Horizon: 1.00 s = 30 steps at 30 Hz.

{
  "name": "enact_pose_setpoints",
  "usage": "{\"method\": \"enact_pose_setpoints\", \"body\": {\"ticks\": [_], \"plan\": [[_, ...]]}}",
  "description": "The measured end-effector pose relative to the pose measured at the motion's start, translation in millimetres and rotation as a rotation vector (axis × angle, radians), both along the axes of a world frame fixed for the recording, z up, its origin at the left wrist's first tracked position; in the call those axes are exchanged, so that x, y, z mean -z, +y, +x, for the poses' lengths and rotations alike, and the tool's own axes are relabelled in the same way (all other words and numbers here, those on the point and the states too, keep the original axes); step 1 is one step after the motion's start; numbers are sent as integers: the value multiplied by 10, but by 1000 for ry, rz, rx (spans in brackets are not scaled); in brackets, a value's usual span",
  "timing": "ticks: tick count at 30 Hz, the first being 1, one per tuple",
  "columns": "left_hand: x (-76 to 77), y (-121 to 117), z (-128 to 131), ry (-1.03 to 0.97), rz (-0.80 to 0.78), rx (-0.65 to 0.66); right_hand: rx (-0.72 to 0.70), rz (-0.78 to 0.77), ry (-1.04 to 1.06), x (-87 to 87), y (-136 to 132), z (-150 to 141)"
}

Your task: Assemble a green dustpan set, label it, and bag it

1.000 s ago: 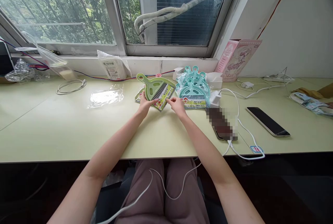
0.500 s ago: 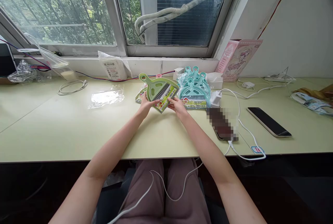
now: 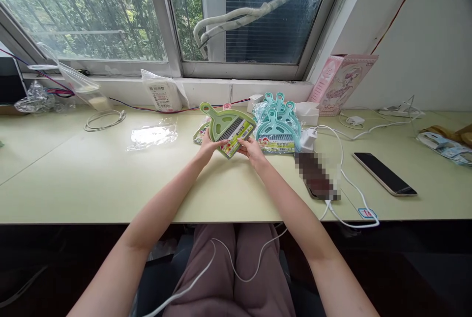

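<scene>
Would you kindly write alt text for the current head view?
A person's left hand and right hand hold a tilted green dustpan-and-brush set over a pale table. Teal sets lie to its right, before a window.

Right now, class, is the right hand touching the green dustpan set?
Touching: the head view shows the right hand gripping the green dustpan set, thumb on label.

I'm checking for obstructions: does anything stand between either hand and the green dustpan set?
Nothing visible does. The left hand and right hand both hold the green dustpan set. The turquoise dustpan sets lie to its right, not between.
</scene>
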<state>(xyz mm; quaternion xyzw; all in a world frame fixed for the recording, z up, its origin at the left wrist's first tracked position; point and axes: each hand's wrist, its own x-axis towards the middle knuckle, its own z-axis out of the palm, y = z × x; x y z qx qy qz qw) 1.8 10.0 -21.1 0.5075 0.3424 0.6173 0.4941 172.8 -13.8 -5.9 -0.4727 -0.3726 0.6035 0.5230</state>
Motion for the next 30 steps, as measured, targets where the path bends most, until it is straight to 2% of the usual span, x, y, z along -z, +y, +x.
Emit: {"method": "enact_pose_setpoints", "body": {"ticks": [12,16,18,19,20,22,23,24,26,30], "plan": [[54,12,-34,89,7,48,89,-9,50,12,-23,-34],[20,83,-70,124,-83,102,122,16,54,23,-29,-30],[-15,174,-226,137,-125,-20,133,29,56,24,-30,-20],[-29,222,-355,164,-128,-159,139,28,57,21,-32,-16],[-36,265,-516,216,-93,-342,146,21,57,17,-33,-12],[-21,327,-889,448,-91,-756,154,9,56,6,-36,-8],[1,345,-1072,604,-134,-881,154,6,55,2,-36,-8],[31,359,-1233,748,-216,-947,152,5,54,1,-35,-10],[94,382,-1451,993,-351,-929,140,11,57,7,-29,-16],[152,418,-1490,1301,-377,-869,124,18,72,30,-14,-28]]}}
